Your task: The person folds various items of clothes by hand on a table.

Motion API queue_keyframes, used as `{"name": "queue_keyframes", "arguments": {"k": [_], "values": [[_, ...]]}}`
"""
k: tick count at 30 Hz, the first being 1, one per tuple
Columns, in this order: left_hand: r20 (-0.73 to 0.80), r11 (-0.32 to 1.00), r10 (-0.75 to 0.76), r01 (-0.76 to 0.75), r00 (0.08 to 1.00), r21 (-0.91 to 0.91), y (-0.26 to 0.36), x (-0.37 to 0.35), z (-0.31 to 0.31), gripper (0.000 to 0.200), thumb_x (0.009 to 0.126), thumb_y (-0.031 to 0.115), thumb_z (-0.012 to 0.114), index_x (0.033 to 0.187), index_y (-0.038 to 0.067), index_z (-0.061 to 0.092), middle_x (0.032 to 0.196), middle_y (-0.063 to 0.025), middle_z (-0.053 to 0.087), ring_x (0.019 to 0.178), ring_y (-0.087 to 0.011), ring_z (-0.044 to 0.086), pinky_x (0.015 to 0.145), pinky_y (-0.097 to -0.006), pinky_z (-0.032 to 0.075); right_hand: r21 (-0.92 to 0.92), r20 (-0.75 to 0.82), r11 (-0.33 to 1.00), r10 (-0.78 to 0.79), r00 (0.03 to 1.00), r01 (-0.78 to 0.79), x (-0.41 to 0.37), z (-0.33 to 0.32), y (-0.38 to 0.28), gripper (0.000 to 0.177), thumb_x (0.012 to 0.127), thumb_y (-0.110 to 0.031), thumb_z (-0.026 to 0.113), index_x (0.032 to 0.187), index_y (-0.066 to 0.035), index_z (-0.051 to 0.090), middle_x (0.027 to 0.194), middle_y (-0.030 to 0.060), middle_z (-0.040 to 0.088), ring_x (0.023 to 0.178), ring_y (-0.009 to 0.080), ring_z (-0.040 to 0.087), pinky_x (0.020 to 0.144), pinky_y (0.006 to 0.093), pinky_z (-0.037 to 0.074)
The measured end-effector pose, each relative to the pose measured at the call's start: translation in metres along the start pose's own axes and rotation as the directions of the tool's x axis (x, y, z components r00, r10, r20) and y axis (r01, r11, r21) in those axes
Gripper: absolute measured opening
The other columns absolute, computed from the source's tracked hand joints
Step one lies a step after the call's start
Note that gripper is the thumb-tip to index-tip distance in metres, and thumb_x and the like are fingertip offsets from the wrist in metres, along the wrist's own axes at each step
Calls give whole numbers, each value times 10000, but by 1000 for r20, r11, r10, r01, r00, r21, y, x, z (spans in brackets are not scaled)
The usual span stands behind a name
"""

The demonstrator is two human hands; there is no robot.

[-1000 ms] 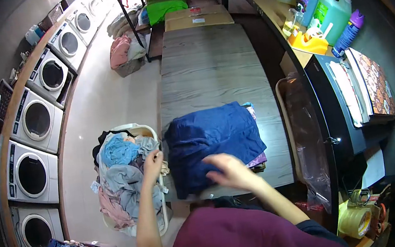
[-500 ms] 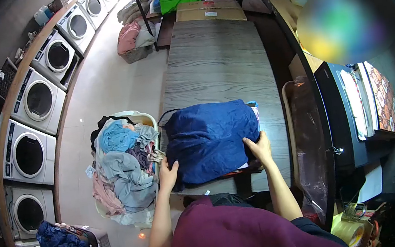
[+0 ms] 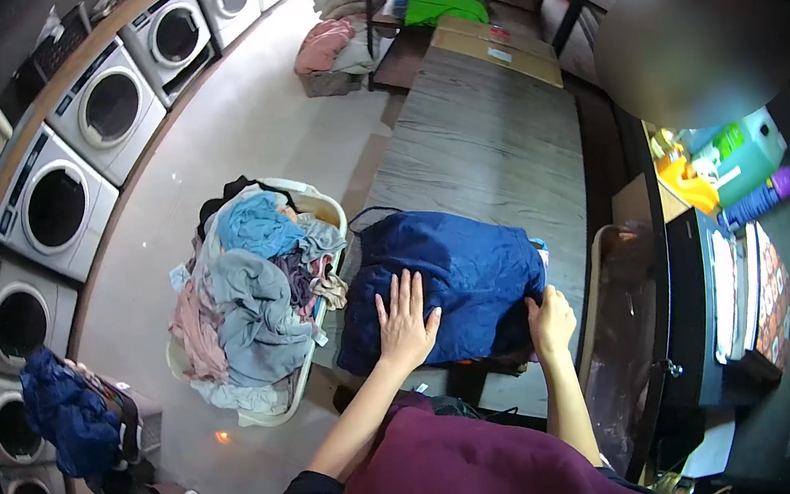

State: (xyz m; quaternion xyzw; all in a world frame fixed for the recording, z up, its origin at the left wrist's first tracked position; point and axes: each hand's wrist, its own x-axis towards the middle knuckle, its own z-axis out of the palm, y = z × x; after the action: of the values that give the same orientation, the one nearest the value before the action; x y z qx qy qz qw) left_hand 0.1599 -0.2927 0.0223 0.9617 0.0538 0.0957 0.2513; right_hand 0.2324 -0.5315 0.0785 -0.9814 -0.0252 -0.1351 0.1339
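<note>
A stuffed navy blue fabric bag [image 3: 463,263] lies on the near end of the grey wood-grain table [image 3: 487,148]. Its dark cord trails from the upper left corner. On the front left of the bag, my left hand [image 3: 406,324] rests flat with its fingers spread. My right hand [image 3: 552,321] is closed at the right end, pinching the bag's edge. A bit of light patterned cloth [image 3: 543,251] peeks out above that hand. Left of the table, a white laundry basket [image 3: 320,200] is heaped with clothes [image 3: 254,287] in grey, blue, pink and black.
Several front-loading machines [image 3: 56,204] line the left wall. Another navy bag [image 3: 69,409] tops a basket at lower left. A flattened cardboard box [image 3: 498,48] lies at the table's far end. Bottles [image 3: 751,158] and a dark cabinet [image 3: 688,287] stand on the right.
My left hand has gone from the bag's left side onto its front, fingers now flat. My right hand has shifted to the right end and closed. The view has turned.
</note>
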Motion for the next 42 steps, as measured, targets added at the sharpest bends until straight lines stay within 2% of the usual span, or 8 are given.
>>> {"name": "queue_keyframes", "arguments": {"k": [9, 13, 16, 22, 24, 25, 31, 42], "values": [[-119, 816, -29, -45, 992, -576, 18, -4, 5, 593, 1007, 239, 441, 1500, -21, 238, 1543, -223, 280, 1451, -418, 179, 1174, -501, 135, 695, -53, 704, -154, 987, 147, 49, -65, -135, 138, 791, -69, 650, 799, 15, 542, 611, 128, 520, 546, 187, 497, 544, 340, 418], [513, -743, -289, 148, 808, -652, 13, -15, 34, 443, 1050, 288, 325, 1440, 98, 411, 1395, -45, 489, 1259, -210, 477, 1075, -366, 373, 751, 116, 615, -482, 869, 241, 34, -54, -223, 454, 820, -153, 742, 1204, 47, 604, 709, 5, 515, 671, 76, 483, 604, 264, 434], [607, -945, -229, -25, 761, -325, 4, -14, -18, 441, 1032, 396, 352, 1319, 98, 505, 1382, -94, 499, 1231, -226, 494, 1066, -373, 387, 871, 277, 488, -591, 758, 62, 19, -17, -261, 430, 834, -224, 731, 1139, 50, 603, 804, 134, 665, 761, 177, 656, 723, 333, 520], [175, -994, 16, 35, 984, -105, -28, -22, -1, 474, 1030, 312, 360, 1410, 37, 424, 1422, -83, 478, 1319, -214, 424, 1157, -342, 272, 484, 91, 801, -447, 890, 353, 68, 73, -211, 380, 817, -305, 729, 965, 32, 635, 875, 196, 682, 823, 300, 678, 726, 388, 527], [260, -84, 208, -248, 943, 965, -35, -25, 9, 475, 1032, 273, 366, 1425, 9, 400, 1468, -95, 436, 1347, -216, 402, 1160, -330, 266, 470, 176, 870, -259, 950, 150, 81, 79, -197, 435, 762, -352, 763, 894, 39, 623, 710, 191, 661, 686, 320, 663, 681, 394, 526], [250, -56, 215, -244, 944, 968, -37, -24, 14, 477, 1032, 268, 365, 1432, 9, 392, 1476, -96, 428, 1350, -217, 399, 1162, -332, 263, 457, 199, 881, -235, 952, 122, 87, 82, -193, 457, 749, -364, 772, 907, 40, 629, 727, 201, 667, 705, 323, 669, 689, 396, 526], [306, -995, 18, -13, 952, 98, -37, -24, -1, 474, 1032, 235, 346, 1445, 3, 371, 1489, -96, 412, 1351, -216, 400, 1167, -347, 260, 394, 216, 917, -148, 965, 52, 100, 90, -210, 590, 679, -437, 809, 941, 63, 635, 815, 227, 683, 772, 333, 686, 740, 396, 533], [204, -886, -67, 36, 977, -462, -54, -35, -48, 534, 1024, 391, 352, 1456, 78, 385, 1488, -61, 420, 1351, -219, 405, 1171, -362, 254, 378, 722, 879, -84, 687, -291, 105, 107, -226, 470, 648, -245, 833, 938, 75, 647, 776, 160, 683, 615, 233, 674, 510, 341, 551]]}}
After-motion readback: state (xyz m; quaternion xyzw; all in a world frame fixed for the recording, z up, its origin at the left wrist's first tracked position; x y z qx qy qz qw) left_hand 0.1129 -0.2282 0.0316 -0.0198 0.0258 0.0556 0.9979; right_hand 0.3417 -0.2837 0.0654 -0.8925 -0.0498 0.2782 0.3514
